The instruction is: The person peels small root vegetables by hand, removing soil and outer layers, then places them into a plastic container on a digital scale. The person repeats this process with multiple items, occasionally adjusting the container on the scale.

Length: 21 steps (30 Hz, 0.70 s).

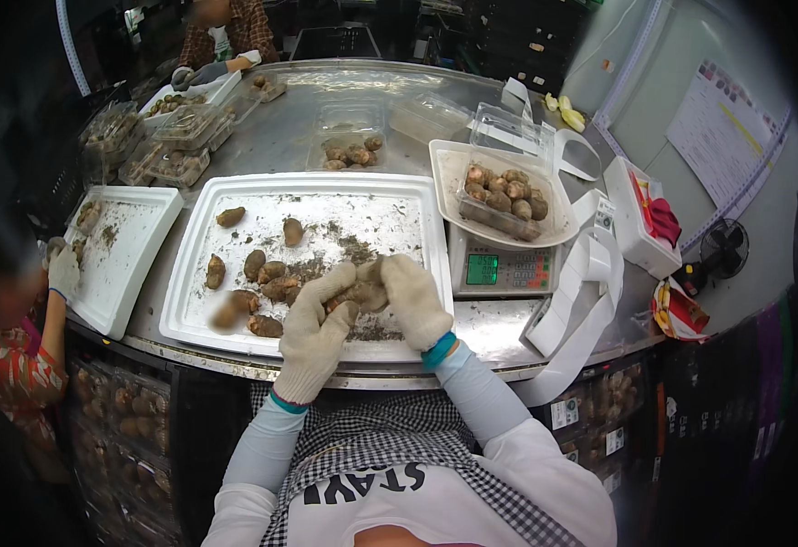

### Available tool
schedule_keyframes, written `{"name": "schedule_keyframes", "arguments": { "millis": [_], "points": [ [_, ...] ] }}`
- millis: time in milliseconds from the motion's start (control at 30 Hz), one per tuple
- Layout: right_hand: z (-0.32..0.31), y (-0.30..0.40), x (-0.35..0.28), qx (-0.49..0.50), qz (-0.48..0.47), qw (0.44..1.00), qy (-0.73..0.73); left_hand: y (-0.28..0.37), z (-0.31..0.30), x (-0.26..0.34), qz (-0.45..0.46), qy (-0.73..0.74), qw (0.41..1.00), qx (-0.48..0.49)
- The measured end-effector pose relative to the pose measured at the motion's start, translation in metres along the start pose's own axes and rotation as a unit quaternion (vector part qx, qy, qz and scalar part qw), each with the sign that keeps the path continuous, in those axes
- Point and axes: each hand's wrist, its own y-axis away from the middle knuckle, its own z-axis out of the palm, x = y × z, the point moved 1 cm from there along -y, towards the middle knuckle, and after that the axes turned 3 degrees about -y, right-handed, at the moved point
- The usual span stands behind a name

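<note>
Both my hands wear pale knitted gloves with soiled fingertips and meet over the right part of a white foam tray (190, 273). My left hand (313, 335) grips a small brown taro tuber (339, 299), mostly hidden by the gloves. From the other side, my right hand (414, 301) closes its fingers over the same tuber. Several loose tubers lie in the tray left of my hands, among them one at the top left (230, 217) and one near the front (265, 326). Dark soil crumbs (351, 249) are scattered over the tray floor.
Right of the tray, a digital scale (501, 273) bears an open clear clamshell (498, 205) of tubers. Label strips (576, 294) trail beside it. Behind stands another open clamshell (347, 154); filled ones (180, 137) stack left. Co-workers' gloved hands (64, 270) are at the left and far side.
</note>
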Motion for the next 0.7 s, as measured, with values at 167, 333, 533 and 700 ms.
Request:
{"name": "schedule_keyframes", "arguments": {
  "millis": [167, 333, 533, 700],
  "points": [
    [-0.002, 0.018, 0.003, 0.051, -0.219, 0.973, 0.046, -0.002, -0.003, -0.001, 0.006, 0.077, 0.996, 0.052],
    [0.000, 0.038, -0.024, -0.123, -0.171, 0.916, 0.342, 0.011, 0.006, -0.012, -0.045, -0.038, 0.998, 0.011],
    [-0.036, 0.043, -0.041, -0.012, -0.393, 0.843, 0.368, 0.018, 0.008, 0.015, -0.085, -0.022, 0.995, 0.041],
    [-0.108, -0.006, -0.090, 0.309, -0.281, 0.756, 0.504, 0.016, -0.008, -0.021, -0.031, -0.112, 0.990, 0.078]
  ]
}}
